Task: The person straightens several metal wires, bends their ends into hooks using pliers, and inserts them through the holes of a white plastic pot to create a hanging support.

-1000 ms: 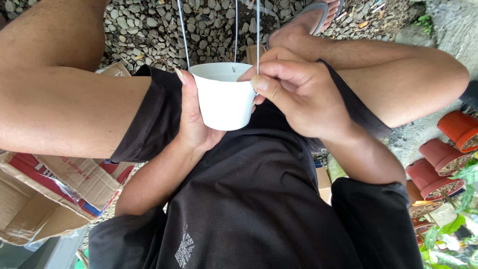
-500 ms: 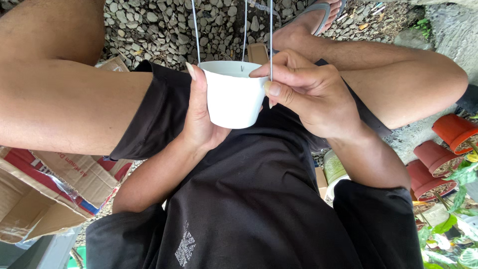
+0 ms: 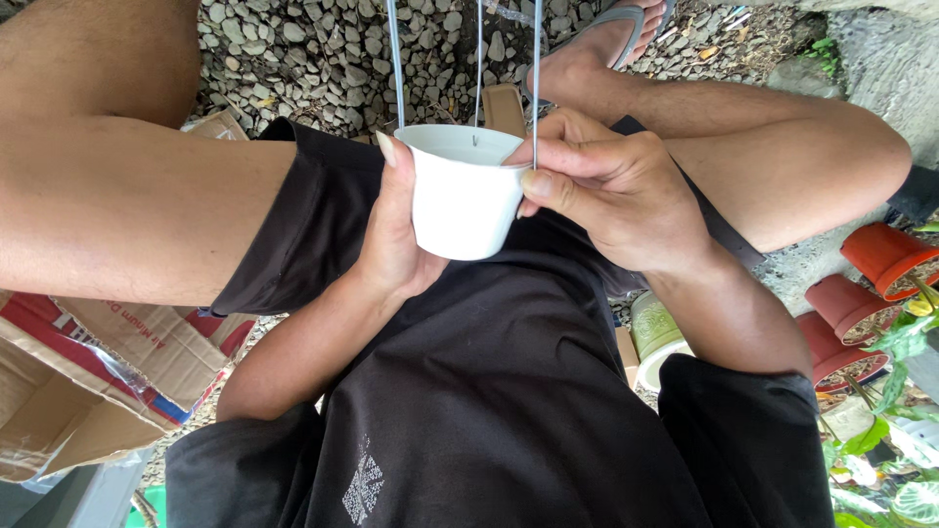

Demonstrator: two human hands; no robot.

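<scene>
The left hand (image 3: 396,240) cups the white pot (image 3: 462,200) over the lap; the right hand (image 3: 611,191) pinches a hanger wire (image 3: 535,78) at the rim; best held level, I'd say.

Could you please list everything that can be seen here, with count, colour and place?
Pot: one, white, centre, between both hands.
Wires: three, grey, rising from the pot's rim.
Cardboard box: one, brown and red, lower left.
Clay pots: three, reddish, at right.
Leaves: green, lower right.
Gravel: grey, the ground at top.
Sandal: one, grey, on the foot at top.
Left hand: cups the pot's side.
Right hand: pinches a wire at the rim.
</scene>
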